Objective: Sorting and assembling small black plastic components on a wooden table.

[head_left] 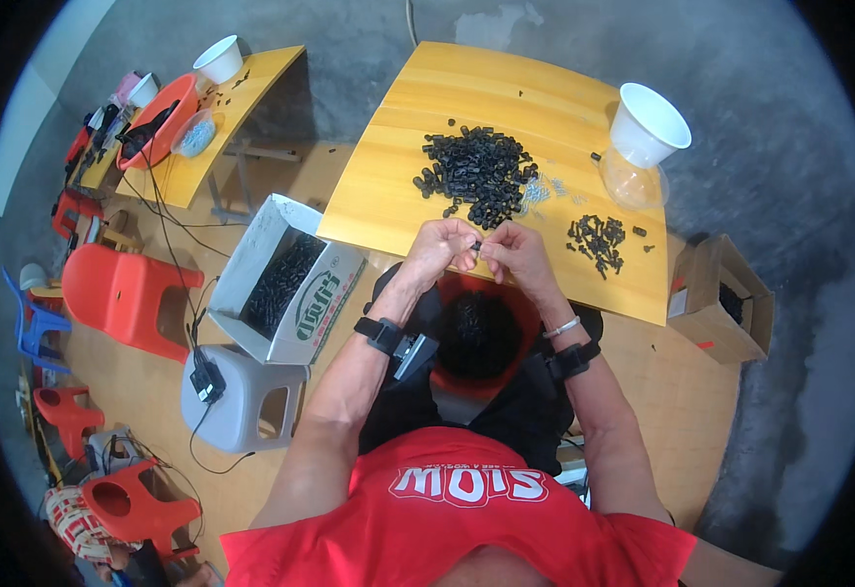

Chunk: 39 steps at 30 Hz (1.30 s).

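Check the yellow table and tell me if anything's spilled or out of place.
One black piece lies apart from the large black pile, near the clear tub; a dark speck sits alone toward the far edge of the table. Both look strayed, perhaps spilled.

Beyond the left hand point(442, 248), black parts point(481, 168) on a yellow, wood-grained table point(506, 83). Right of the right hand point(522, 254), black pieces point(599, 241); farther off, a white tub point(647, 127). Below both hands, a red shirt point(378, 528).
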### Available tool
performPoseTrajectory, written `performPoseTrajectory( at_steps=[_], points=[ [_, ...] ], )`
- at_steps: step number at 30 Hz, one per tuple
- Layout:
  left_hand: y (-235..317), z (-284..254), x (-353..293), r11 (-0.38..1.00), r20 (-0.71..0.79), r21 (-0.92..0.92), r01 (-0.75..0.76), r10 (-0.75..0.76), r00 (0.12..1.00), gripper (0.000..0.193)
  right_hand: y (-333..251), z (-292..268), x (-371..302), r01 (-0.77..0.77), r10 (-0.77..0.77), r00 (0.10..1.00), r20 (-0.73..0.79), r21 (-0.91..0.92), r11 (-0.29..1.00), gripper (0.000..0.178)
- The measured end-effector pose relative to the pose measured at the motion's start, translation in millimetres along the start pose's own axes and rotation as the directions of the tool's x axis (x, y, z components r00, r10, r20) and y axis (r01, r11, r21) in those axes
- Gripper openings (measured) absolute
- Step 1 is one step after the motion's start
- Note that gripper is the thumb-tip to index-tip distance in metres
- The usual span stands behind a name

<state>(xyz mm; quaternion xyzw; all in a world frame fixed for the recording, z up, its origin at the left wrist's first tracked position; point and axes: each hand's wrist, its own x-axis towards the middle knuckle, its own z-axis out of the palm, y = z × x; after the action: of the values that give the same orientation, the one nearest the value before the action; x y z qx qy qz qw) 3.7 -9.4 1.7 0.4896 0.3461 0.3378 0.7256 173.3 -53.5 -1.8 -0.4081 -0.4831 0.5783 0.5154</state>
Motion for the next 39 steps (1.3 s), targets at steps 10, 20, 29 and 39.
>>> performPoseTrajectory(
  at_steps=[10,20,29,39],
  points=[
    [-9,-2,3,0.996,-0.036,-0.037,-0.078,0.076,0.996,0.011,-5,2,-3,-0.023,0.029,0.999,-0.041,0.141,0.990,0.014],
    [-8,-4,3,0.992,0.045,-0.041,-0.115,0.117,0.992,0.009,4,-4,-2,0.017,-0.017,1.000,-0.004,0.194,0.981,0.012],
    [-3,-3,-1,0.995,0.057,-0.036,-0.092,0.094,0.994,0.010,9,-2,-3,0.079,-0.078,0.997,-0.015,0.151,0.985,0.008],
    [-6,-8,4,0.997,0.110,0.008,-0.081,0.079,0.991,0.007,8,3,0,0.073,-0.071,0.997,-0.020,0.096,0.993,0.009]
  ],
)
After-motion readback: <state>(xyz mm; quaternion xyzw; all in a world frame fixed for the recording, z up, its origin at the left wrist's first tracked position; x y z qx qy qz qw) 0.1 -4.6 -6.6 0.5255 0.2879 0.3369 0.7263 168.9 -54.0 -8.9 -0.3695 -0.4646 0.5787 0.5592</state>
